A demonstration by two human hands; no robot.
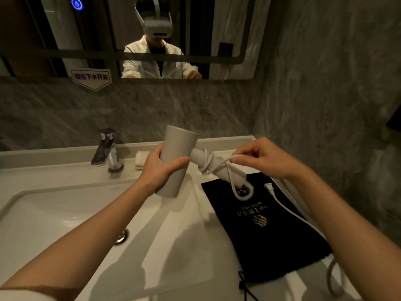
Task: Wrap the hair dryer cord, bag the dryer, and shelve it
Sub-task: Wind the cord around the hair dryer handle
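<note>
A beige hair dryer [176, 146] is held above the sink's right edge, barrel upright, handle pointing right. My left hand [159, 168] grips the barrel. A white cord [213, 167] is looped a few times around the handle. My right hand [263, 158] pinches the cord just right of the handle. The rest of the cord runs down across a black drawstring bag [267, 240] lying flat on the counter, and the plug [269, 187] rests on the bag.
A white sink basin [65, 218] with a chrome faucet [106, 151] lies to the left. A folded white cloth [141, 158] sits behind the dryer. Grey marble walls close the back and right. A mirror [230, 29] hangs above.
</note>
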